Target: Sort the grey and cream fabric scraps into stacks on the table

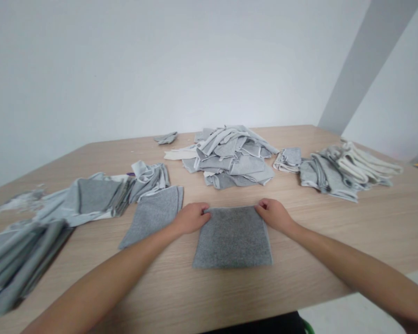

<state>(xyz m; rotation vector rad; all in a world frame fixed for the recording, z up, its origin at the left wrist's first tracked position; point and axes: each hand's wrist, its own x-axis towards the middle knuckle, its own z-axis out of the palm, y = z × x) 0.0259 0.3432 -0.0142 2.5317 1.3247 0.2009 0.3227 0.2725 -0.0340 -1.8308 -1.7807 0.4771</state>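
A grey fabric piece (pixel 234 239), roughly square with pale edges, is spread out in front of me at the table's near side. My left hand (pixel 193 217) pinches its far left corner between thumb and fingers. At the far right corner, my right hand (pixel 272 214) grips it the same way. The top edge runs fairly straight between both hands. Just left of my left hand lies another grey fabric piece (pixel 153 215), flat on the table and partly covered by my forearm.
A heap of grey fabric pieces (pixel 230 157) lies at the back middle. Folded fabric stacks (pixel 344 169) lie to the right, with a smaller bundle (pixel 288 159) beside them. More piles (pixel 94 197) and dark rolled fabric (pixel 24 260) cover the left. White scraps (pixel 22 200) lie on the wooden table (pixel 376 232).
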